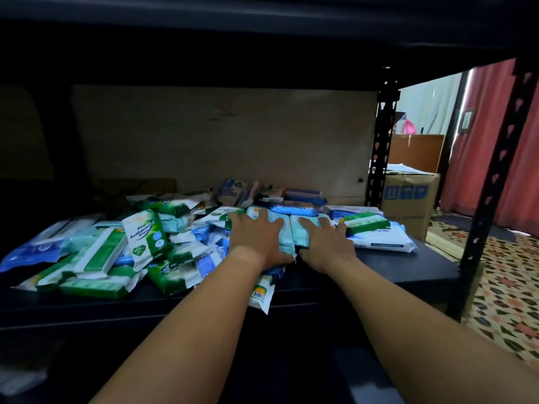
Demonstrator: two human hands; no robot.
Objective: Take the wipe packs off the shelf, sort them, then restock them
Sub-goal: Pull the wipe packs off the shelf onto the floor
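Observation:
Several wipe packs lie in a loose heap [163, 243] on a dark shelf board [379, 272]; most are green-and-white, some blue. Two pale teal packs sit side by side in the middle. My left hand [256, 240] grips the left teal pack [281, 237], fingers over its top and thumb under its near end. My right hand [326, 243] grips the right teal pack [300, 231] the same way. One green-and-white pack [262, 293] hangs over the shelf's front edge below my left wrist.
The shelf above casts the back in shadow; a brown backboard [224, 135] closes the rear. Black slotted uprights [493, 182] stand at the right. Beyond them are a cardboard box [408, 202], red curtains [495, 141] and a patterned floor [504, 295]. A blue-white pack [379, 237] lies at the right.

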